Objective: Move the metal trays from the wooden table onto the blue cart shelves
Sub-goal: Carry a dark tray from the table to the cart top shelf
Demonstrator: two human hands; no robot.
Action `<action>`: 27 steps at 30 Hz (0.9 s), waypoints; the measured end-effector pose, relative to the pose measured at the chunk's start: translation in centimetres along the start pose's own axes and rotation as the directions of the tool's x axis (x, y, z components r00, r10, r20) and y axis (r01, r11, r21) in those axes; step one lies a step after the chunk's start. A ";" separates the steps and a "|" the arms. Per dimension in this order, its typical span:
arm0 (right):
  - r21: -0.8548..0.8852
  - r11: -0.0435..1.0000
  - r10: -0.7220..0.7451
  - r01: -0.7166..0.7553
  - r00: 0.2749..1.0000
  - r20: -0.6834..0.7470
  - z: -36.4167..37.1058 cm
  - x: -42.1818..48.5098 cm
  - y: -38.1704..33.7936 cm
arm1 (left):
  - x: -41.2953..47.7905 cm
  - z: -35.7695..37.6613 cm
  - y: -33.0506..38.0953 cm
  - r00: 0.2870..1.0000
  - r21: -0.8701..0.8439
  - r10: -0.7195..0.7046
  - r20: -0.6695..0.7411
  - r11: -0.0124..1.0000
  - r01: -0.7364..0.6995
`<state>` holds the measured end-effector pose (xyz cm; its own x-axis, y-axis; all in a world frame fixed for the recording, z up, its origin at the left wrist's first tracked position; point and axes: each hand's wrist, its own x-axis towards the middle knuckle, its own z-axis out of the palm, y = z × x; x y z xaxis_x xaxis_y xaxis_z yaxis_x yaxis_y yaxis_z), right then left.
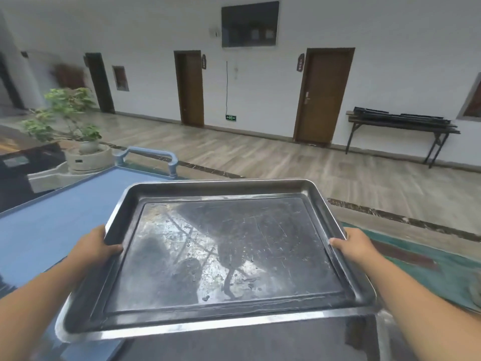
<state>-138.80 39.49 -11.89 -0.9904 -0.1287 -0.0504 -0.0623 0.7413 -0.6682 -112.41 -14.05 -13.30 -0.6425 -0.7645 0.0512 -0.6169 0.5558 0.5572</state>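
A large, scratched metal tray (221, 256) is held level in front of me, filling the middle of the view. My left hand (97, 247) grips its left rim, thumb inside the wall. My right hand (354, 244) grips the right rim the same way. The blue cart (59, 220) stands to the left, its top shelf partly under the tray's left side, its blue handle (151, 155) at the far end. Another metal tray (260, 345) shows dark beneath the held one, at the bottom edge. The wooden table is hidden.
A potted plant (70, 118) on a stone base stands beyond the cart at left. A green mat (429, 267) lies on the floor at right. Far off are brown doors (322, 95), a black folding table (400, 126) and open wood floor.
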 end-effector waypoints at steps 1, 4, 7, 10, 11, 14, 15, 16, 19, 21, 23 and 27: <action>-0.001 1.000 -0.008 0.008 1.000 0.009 1.1 1.4 -1.1 | 1.4 0.1 -0.6 1.000 -0.007 -0.008 -0.006 1.000 0.008; -0.011 0.999 -0.040 0.040 0.999 0.025 4.5 5.9 -4.8 | 6.1 0.1 -2.2 0.999 -0.002 -0.038 -0.008 0.999 0.038; -0.025 0.998 -0.055 0.057 0.997 0.053 7.6 10.4 -9.0 | 10.7 -0.2 -3.9 0.997 -0.018 -0.078 -0.016 0.997 0.077; -0.046 0.996 -0.076 0.079 0.994 0.074 10.7 14.3 -13.4 | 14.4 -1.3 -5.4 0.992 -0.032 -0.116 -0.049 0.993 0.114; -0.045 0.995 -0.090 0.094 0.993 0.082 11.9 15.5 -14.7 | 15.4 -1.8 -5.8 0.989 -0.031 -0.130 -0.068 0.991 0.128; -0.017 0.991 -0.127 0.130 0.985 0.113 15.2 18.8 -18.4 | 18.0 -3.3 -7.3 0.978 -0.020 -0.170 -0.119 0.985 0.169; -0.010 0.990 -0.140 0.143 0.982 0.125 16.3 19.9 -19.4 | 18.6 -3.7 -7.9 0.974 -0.019 -0.185 -0.127 0.983 0.184; -0.009 0.987 -0.155 0.158 0.978 0.137 17.4 20.9 -20.5 | 19.3 -4.2 -8.5 0.971 -0.017 -0.201 -0.129 0.980 0.200; 0.001 0.980 -0.197 0.200 0.965 0.174 20.8 23.9 -23.6 | 21.3 -5.2 -10.3 0.961 -0.020 -0.234 -0.145 0.972 0.234; 0.006 0.975 -0.220 0.223 0.954 0.203 22.8 26.0 -25.4 | 22.4 -5.4 -11.4 0.950 -0.025 -0.260 -0.170 0.965 0.260; 0.008 0.969 -0.240 0.245 0.942 0.235 24.9 28.2 -27.2 | 23.4 -5.4 -12.4 0.936 -0.032 -0.299 -0.184 0.954 0.298; 0.028 0.954 -0.293 0.299 0.908 0.300 29.3 33.3 -31.2 | 25.9 -5.3 -13.6 0.897 -0.060 -0.371 -0.241 0.928 0.368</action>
<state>-166.24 -7.23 -14.42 -0.8438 -0.5317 -0.0726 -0.3520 0.6505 -0.6730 -118.22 -43.19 -15.15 -0.2377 -0.9706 0.0385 -0.7819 0.2147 0.5853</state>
